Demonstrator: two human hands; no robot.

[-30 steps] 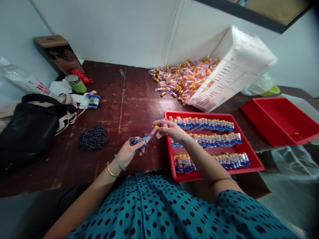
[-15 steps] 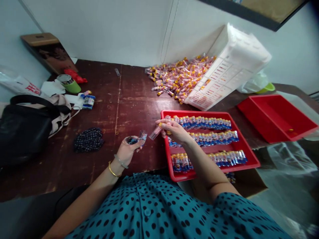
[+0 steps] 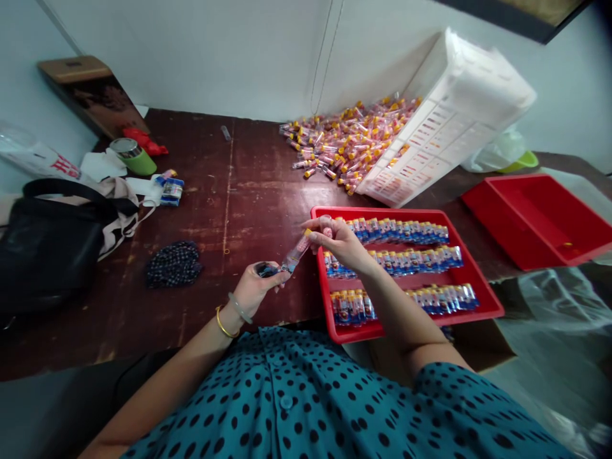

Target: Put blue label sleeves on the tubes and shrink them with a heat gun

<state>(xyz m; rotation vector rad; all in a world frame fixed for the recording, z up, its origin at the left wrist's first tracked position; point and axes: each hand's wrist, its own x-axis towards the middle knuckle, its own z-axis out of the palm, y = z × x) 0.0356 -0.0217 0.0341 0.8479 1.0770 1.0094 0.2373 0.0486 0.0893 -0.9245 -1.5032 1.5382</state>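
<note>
My right hand (image 3: pixel 337 243) pinches a clear tube with a yellow cap (image 3: pixel 297 251), slanted down to the left. My left hand (image 3: pixel 258 287) is closed on a small blue printed label sleeve (image 3: pixel 268 269), and the tube's lower end meets it. Both hands hover over the brown table (image 3: pixel 248 197), just left of a red tray (image 3: pixel 478 297) that holds three rows of blue-labelled tubes (image 3: pixel 406 260). A pile of unlabelled yellow-capped tubes (image 3: pixel 344 137) lies at the back, spilling from a tipped white crate (image 3: pixel 459 121).
A second red tray (image 3: pixel 535 217) sits at the right. A black bag (image 3: pixel 45 245), a dark dotted cloth (image 3: pixel 174 262), a green cup (image 3: pixel 131 156) and small packets (image 3: pixel 169 190) lie on the left. A wooden board (image 3: pixel 90 89) leans at the back left.
The tube and the label sleeve were apart half a second ago; now the tube's lower end touches the sleeve in my left hand. The view shifted slightly.
</note>
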